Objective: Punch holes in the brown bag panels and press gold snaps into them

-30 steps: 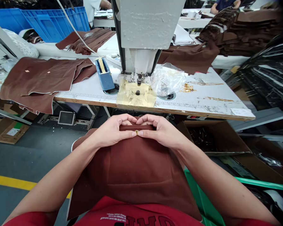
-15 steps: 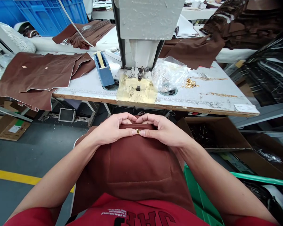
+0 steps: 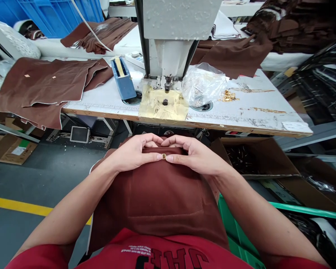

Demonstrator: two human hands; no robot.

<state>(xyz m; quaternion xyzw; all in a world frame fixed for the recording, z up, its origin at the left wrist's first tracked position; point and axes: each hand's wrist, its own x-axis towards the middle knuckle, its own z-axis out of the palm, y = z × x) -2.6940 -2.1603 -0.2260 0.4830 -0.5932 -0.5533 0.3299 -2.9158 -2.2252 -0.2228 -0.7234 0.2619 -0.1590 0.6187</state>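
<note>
A large brown leather-like panel (image 3: 165, 190) with a stitched pocket lies draped over my lap. Its top edge is pinched by my left hand (image 3: 140, 152), thumb in front and fingers behind. My right hand (image 3: 189, 154) grips the same edge in mirror fashion. Between the two thumb tips sits a small round gold-coloured metal fitting (image 3: 164, 156) on the panel, touched from both sides. The undersides of the fingers behind the edge are hidden.
Ahead stands a press machine (image 3: 168, 56) on a white worktable (image 3: 100, 108). On the table are a blue tape dispenser (image 3: 124, 80), a plastic bag (image 3: 203, 84), gold pieces (image 3: 229, 96) and brown panels (image 3: 44, 82). A cardboard box (image 3: 268, 172) and green crate (image 3: 232, 228) are at right.
The view has shifted slightly, so the table and machine sit a little higher and further right. Both hands keep the same hold on the panel.
</note>
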